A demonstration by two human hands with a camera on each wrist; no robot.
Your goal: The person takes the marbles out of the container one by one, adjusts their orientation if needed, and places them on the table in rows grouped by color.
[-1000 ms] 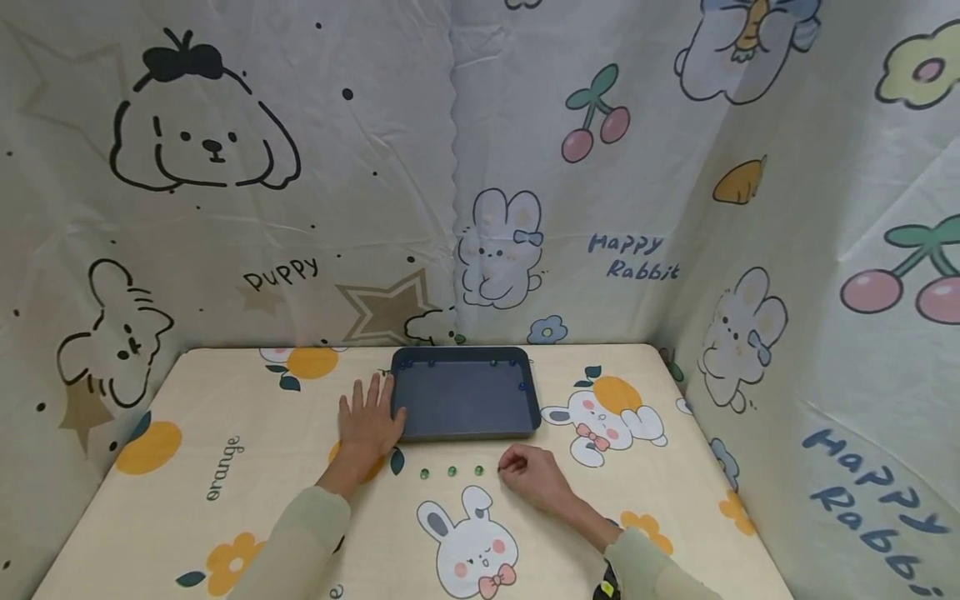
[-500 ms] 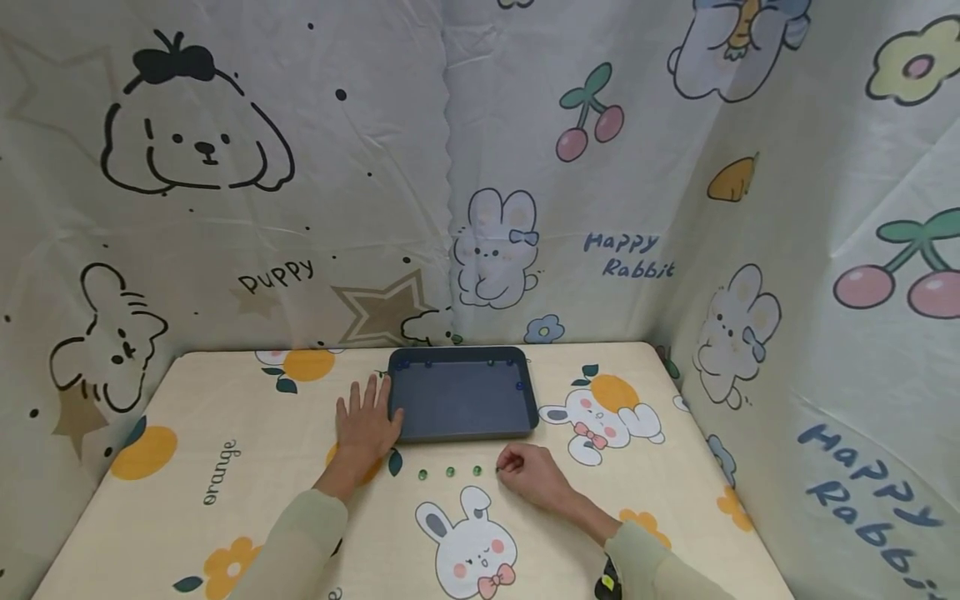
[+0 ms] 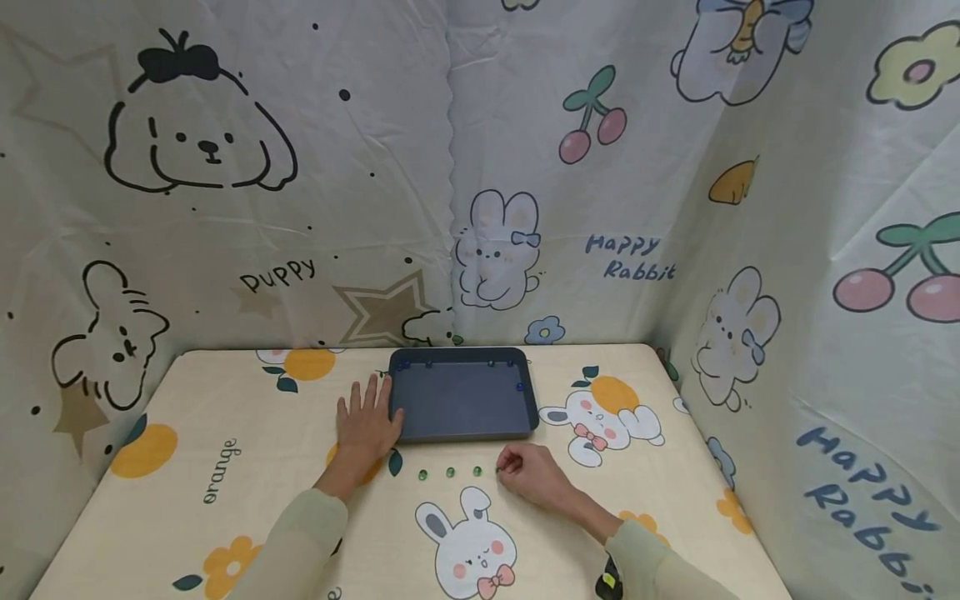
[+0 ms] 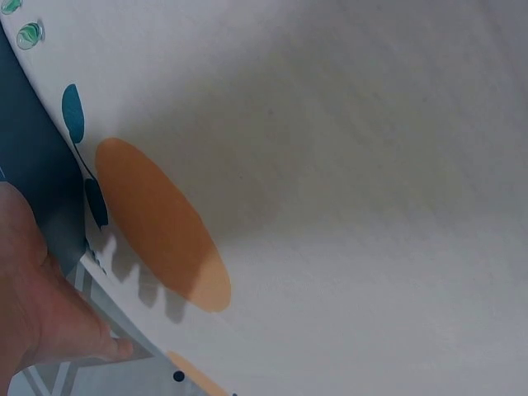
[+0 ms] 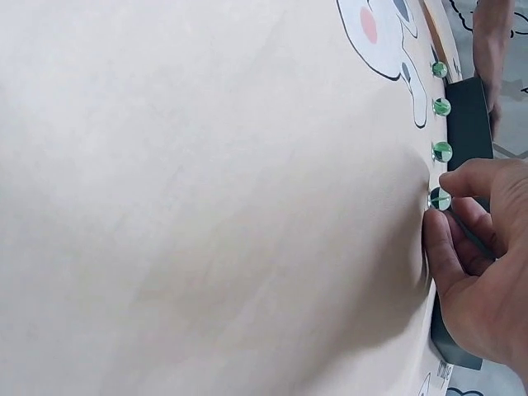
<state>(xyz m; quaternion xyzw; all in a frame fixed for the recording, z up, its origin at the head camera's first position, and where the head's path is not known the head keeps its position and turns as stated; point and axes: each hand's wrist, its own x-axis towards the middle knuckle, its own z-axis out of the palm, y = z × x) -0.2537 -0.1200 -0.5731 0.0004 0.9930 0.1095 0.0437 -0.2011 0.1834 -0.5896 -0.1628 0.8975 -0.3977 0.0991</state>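
A green glass marble (image 5: pixel 440 199) is pinched between the thumb and a finger of my right hand (image 3: pixel 534 479), low at the tabletop. To its left, three more green marbles stand spaced in a row: one marble (image 3: pixel 477 472) nearest the hand, a middle marble (image 3: pixel 450 472) and an end marble (image 3: pixel 423 475). Behind the row lies a dark grey rectangular tray (image 3: pixel 465 435). My left hand (image 3: pixel 363 427) rests with straight, spread fingers against the tray's left side, its thumb at the tray's edge. The pinched marble is mostly hidden by the fingers in the head view.
Several small blue marbles, one a blue marble (image 3: pixel 520 386) near the right wall, sit along the tray's inner edges. The table wears a cream cloth (image 3: pixel 285 450) with printed rabbits and oranges. Patterned curtains (image 3: pixel 375 225) rise behind and at the right.
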